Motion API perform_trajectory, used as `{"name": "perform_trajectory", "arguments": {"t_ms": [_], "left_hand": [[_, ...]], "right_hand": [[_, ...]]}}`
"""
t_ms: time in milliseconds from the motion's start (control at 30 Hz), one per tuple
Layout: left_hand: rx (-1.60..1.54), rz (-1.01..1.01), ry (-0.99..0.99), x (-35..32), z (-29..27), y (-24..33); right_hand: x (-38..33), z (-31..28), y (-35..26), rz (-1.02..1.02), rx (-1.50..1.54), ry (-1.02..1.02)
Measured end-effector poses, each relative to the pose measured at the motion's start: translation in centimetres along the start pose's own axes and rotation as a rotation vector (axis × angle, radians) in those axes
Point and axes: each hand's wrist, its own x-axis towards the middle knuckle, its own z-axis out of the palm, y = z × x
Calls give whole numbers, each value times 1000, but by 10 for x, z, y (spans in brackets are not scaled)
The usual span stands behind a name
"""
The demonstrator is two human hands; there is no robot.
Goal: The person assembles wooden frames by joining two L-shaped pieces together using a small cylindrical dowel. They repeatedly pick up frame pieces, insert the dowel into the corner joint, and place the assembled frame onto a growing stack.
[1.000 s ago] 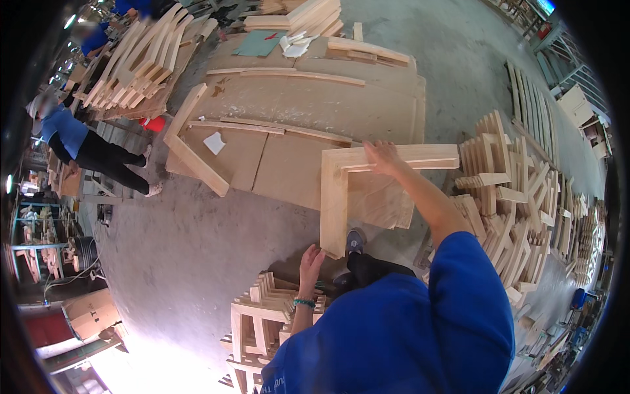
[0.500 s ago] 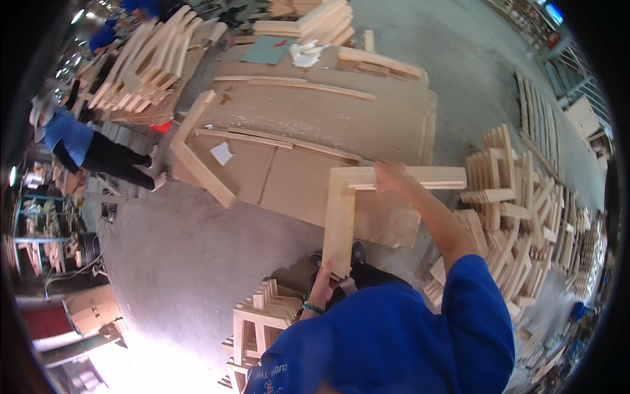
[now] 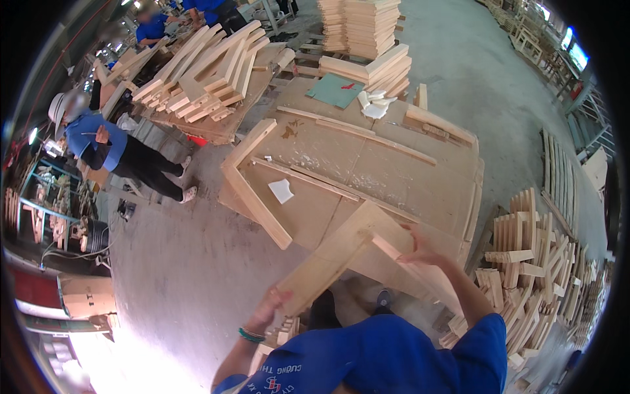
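White lettering with a red emblem (image 3: 272, 382) runs across the blue shirt (image 3: 367, 351), partly cut off by the lower edge; the lit screen (image 3: 577, 56) at upper right is too small to read. The wooden L (image 3: 328, 259) is between the hands, over the near edge of the cardboard (image 3: 315, 223); the left hand (image 3: 269, 307) grasps the end of its left leg, though blur hides the exact finger placement; the right hand (image 3: 420, 248) grips the other leg near the corner. Half a second ago the L's left leg pointed back at the body; now the L is swung round, corner pointing away, legs spread to both sides; the second L (image 3: 258, 207) and white scrap (image 3: 281, 191) stay on the cardboard; the co-worker (image 3: 108, 141) now has a hand before the chest.
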Motion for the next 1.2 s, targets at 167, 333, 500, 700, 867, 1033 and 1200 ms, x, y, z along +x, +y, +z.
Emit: {"name": "perform_trajectory", "arguments": {"t_ms": [167, 333, 500, 700, 867, 1033, 1200], "left_hand": [[-312, 202, -33, 26, -80, 92], [-261, 260, 96, 51, -120, 100], [-346, 65, 166, 70, -144, 75], [-354, 11, 296, 73, -173, 78], [-317, -1, 431, 84, -211, 87], [-292, -8, 496, 108, -226, 96], [474, 377, 545, 156, -222, 127]], "right_hand": [[48, 58, -64, 160, 567, -10], [143, 67, -106, 200, 717, 283], [256, 76, -124, 270, 699, 636], [341, 71, -121, 283, 572, 907], [374, 72, -119, 463, 500, 983], [377, 72, -113, 509, 402, 939], [338, 1, -118, 180, 110, 753]]}}
